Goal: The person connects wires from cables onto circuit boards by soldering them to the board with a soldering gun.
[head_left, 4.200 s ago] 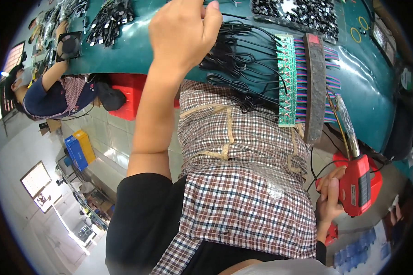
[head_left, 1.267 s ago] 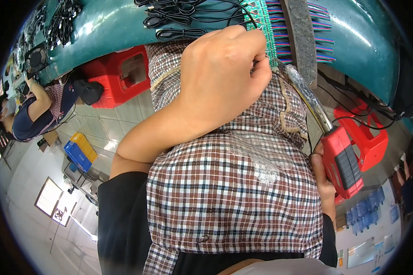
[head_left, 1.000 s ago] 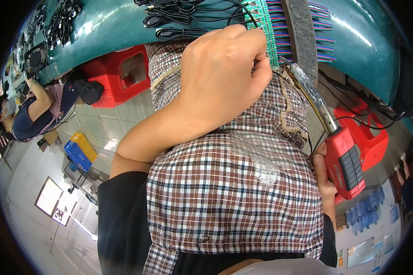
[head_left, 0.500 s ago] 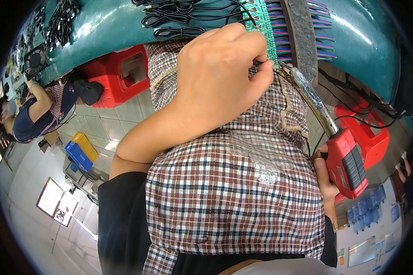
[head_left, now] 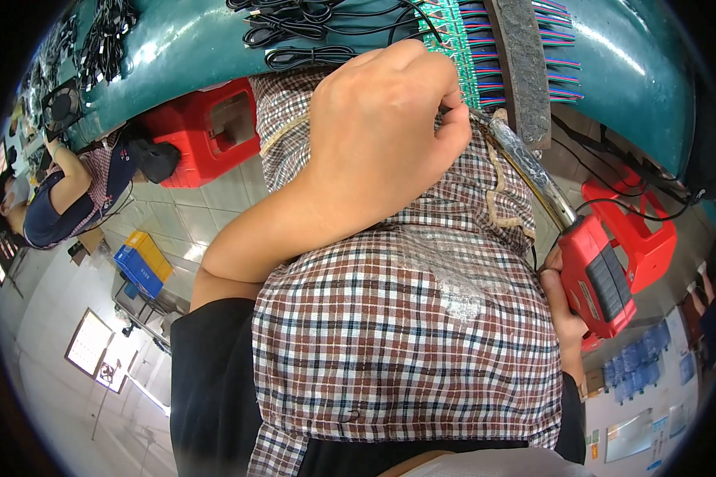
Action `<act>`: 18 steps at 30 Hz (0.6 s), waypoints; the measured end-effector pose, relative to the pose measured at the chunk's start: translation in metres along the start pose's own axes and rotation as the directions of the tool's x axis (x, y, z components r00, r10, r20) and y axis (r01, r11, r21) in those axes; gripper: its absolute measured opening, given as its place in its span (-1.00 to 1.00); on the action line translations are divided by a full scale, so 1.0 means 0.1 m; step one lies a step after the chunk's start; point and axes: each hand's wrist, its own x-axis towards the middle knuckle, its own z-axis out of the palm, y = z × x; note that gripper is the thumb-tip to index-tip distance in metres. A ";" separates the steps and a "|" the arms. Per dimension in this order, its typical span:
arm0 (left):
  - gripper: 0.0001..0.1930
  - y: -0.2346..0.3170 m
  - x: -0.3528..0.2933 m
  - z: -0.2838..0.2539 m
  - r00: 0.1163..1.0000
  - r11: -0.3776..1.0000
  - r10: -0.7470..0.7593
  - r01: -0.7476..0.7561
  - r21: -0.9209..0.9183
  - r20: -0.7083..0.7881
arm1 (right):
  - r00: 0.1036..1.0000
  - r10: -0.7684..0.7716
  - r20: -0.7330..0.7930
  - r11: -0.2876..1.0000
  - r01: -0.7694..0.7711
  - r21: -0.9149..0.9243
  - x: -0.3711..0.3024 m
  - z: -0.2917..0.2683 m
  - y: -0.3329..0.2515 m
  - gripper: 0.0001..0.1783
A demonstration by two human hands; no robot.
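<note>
there, red soldering tool (head_left: 601, 274) inside the right hand (head_left: 563, 318) grip

Right hand (head_left: 563, 314) gripping red tool (head_left: 601, 274)

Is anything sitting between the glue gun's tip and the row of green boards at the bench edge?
Yes. The left hand is closed right at the green boards, covering where the metal nozzle of the red glue gun ends. The right hand grips the gun's body.
</note>
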 end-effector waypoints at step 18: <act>-0.82 0.05 -0.02 0.06 0.999 0.997 0.031 -0.029 0.074 -0.033 | 0.996 -0.051 -0.077 0.998 0.048 -0.046 -0.07 -0.07 0.09 -0.67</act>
